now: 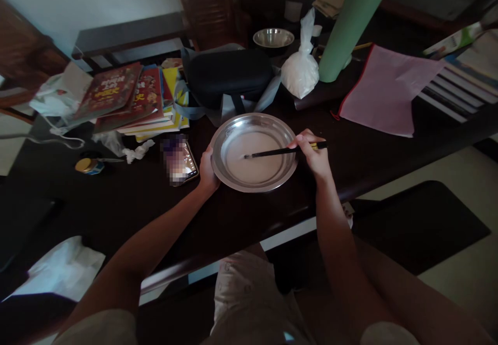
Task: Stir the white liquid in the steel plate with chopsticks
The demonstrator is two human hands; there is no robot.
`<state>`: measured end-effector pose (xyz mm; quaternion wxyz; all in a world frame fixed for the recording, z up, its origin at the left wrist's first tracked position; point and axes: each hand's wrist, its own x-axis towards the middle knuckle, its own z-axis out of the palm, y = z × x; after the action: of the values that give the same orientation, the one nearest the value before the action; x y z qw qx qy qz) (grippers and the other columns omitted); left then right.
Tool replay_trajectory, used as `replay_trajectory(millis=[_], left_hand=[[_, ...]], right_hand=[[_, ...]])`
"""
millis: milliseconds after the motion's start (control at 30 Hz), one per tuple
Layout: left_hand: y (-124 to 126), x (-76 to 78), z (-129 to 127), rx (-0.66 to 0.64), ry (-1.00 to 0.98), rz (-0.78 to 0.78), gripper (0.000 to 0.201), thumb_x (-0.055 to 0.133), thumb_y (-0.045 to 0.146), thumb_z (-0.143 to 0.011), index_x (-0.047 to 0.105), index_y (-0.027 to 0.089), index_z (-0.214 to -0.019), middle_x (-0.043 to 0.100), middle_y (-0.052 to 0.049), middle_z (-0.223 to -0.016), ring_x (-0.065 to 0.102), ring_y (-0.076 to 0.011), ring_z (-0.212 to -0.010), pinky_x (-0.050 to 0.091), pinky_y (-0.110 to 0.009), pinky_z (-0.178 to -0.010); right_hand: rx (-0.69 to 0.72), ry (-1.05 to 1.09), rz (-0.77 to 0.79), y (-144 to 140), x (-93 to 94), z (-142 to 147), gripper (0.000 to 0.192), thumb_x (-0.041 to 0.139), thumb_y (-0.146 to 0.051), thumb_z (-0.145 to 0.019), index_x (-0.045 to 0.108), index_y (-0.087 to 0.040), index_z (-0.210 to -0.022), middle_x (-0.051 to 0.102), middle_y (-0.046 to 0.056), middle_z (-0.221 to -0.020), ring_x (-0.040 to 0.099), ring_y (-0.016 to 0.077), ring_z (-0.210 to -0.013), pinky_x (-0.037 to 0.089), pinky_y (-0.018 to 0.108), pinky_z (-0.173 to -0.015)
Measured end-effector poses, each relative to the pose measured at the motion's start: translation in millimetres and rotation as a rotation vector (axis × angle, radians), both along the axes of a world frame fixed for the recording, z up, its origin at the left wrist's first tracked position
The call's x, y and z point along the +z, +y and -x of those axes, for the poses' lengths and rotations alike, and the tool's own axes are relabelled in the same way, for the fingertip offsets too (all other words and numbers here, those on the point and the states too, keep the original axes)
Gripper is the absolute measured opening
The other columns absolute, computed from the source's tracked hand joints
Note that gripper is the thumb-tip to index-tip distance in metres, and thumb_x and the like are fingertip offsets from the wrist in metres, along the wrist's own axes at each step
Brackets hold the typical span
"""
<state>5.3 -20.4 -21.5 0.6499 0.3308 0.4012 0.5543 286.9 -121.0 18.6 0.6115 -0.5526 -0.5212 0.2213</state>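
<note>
A: What is way over on the left of the dark bench [116, 205]?

B: A white bag [52, 101], then a pile of books [132, 98]. In front of them sits a small jar with a yellow lid [88, 166] and a phone [181, 161].

A: And the left hand [208, 174]?

B: It is curled on the rim of the metal plate [233, 132], holding its left edge.

A: Where is the plate?

B: In the middle of the bench, near the front edge, right in front of the person. There is pale, milky stuff [254, 158] in it.

A: What is behind the plate?

B: A black case [227, 78], a small steel bowl [273, 37] and a tied bag of white powder [300, 72].

A: And the right hand [313, 153]?

B: It is closed around black chopsticks [272, 152]. Their tips are down in the pale stuff.

A: What is further right?

B: A green roll [352, 23] standing up, a pink cloth [385, 88], and more books [459, 85] at the far end
</note>
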Motion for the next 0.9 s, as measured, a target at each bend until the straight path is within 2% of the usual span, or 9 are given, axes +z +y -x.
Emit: replay_trajectory(millis=[100, 167, 233, 333, 533, 667, 767, 900], left_hand=[[1.0, -0.9, 1.8, -0.003, -0.003, 0.012, 0.023, 0.083, 0.046, -0.085, 0.076, 0.024, -0.087, 0.079, -0.001, -0.08, 0.081, -0.0269, -0.093, 0.065, -0.035, -0.086], [2.0, -2.6, 2.5, 0.002, -0.006, 0.02, 0.022, 0.083, 0.045, -0.085, 0.076, 0.025, -0.086, 0.079, -0.001, -0.081, 0.08, -0.0267, -0.092, 0.065, -0.035, -0.084], [2.7, -4.3, 2.5, 0.011, -0.006, 0.025, 0.022, 0.083, 0.045, -0.084, 0.076, 0.025, -0.086, 0.078, -0.001, -0.078, 0.08, -0.0271, -0.091, 0.064, -0.035, -0.082], [2.5, -5.4, 1.3, 0.015, 0.009, 0.009, 0.025, 0.081, 0.048, -0.086, 0.075, 0.024, -0.085, 0.077, -0.002, -0.077, 0.08, -0.0282, -0.094, 0.064, -0.036, -0.085], [0.1, -1.3, -1.0, 0.016, -0.007, -0.011, 0.024, 0.081, 0.046, -0.084, 0.074, 0.024, -0.089, 0.078, -0.001, -0.081, 0.08, -0.0268, -0.094, 0.064, -0.035, -0.087], [-1.1, 2.0, -2.7, 0.018, -0.007, 0.021, 0.022, 0.078, 0.045, -0.083, 0.073, 0.023, -0.085, 0.078, 0.001, -0.078, 0.079, -0.0233, -0.086, 0.064, -0.033, -0.086], [-1.7, 3.3, -3.1, 0.024, -0.007, 0.033, 0.019, 0.075, 0.042, -0.085, 0.073, 0.023, -0.084, 0.078, 0.001, -0.077, 0.079, -0.0223, -0.085, 0.064, -0.032, -0.084], [-1.4, 2.0, -1.8, 0.03, 0.016, 0.021, 0.016, 0.071, 0.039, -0.088, 0.073, 0.023, -0.087, 0.076, 0.0, -0.078, 0.079, -0.0224, -0.086, 0.063, -0.032, -0.083]], right_hand=[[-0.04, 0.035, -0.02, 0.1, -0.3, 0.3, 0.063, 0.068, -0.085, -0.092, 0.072, -0.031, -0.06, 0.069, 0.002, -0.066, 0.064, 0.0227, -0.075, 0.054, 0.047, -0.083], [-0.01, 0.052, 0.008, 0.1, -0.7, 0.5, 0.064, 0.068, -0.085, -0.091, 0.072, -0.03, -0.06, 0.07, 0.002, -0.067, 0.065, 0.0223, -0.074, 0.055, 0.046, -0.082], [0.015, 0.027, 0.019, 0.1, -0.8, 0.5, 0.063, 0.069, -0.086, -0.09, 0.072, -0.03, -0.06, 0.071, 0.002, -0.069, 0.066, 0.023, -0.077, 0.056, 0.047, -0.084], [-0.028, -0.001, -0.017, 0.1, -0.4, 0.4, 0.062, 0.068, -0.084, -0.092, 0.072, -0.031, -0.061, 0.072, 0.002, -0.069, 0.066, 0.0232, -0.078, 0.057, 0.049, -0.088], [0.021, 0.002, -0.007, 0.4, 0.3, 0.9, 0.062, 0.069, -0.083, -0.092, 0.073, -0.03, -0.061, 0.072, 0.001, -0.068, 0.067, 0.0224, -0.076, 0.056, 0.046, -0.084], [-0.043, 0.021, -0.029, 0.8, -0.6, 1.1, 0.065, 0.066, -0.085, -0.093, 0.072, -0.029, -0.061, 0.072, 0.001, -0.067, 0.066, 0.0215, -0.074, 0.056, 0.045, -0.083], [0.012, 0.052, -0.004, 0.8, -1.1, 1.1, 0.063, 0.069, -0.084, -0.092, 0.073, -0.029, -0.061, 0.072, 0.001, -0.068, 0.067, 0.0214, -0.073, 0.055, 0.044, -0.079], [-0.002, -0.012, -0.024, 1.3, -1.0, 0.6, 0.062, 0.069, -0.084, -0.092, 0.074, -0.03, -0.062, 0.073, 0.001, -0.069, 0.068, 0.0224, -0.079, 0.056, 0.046, -0.084]])
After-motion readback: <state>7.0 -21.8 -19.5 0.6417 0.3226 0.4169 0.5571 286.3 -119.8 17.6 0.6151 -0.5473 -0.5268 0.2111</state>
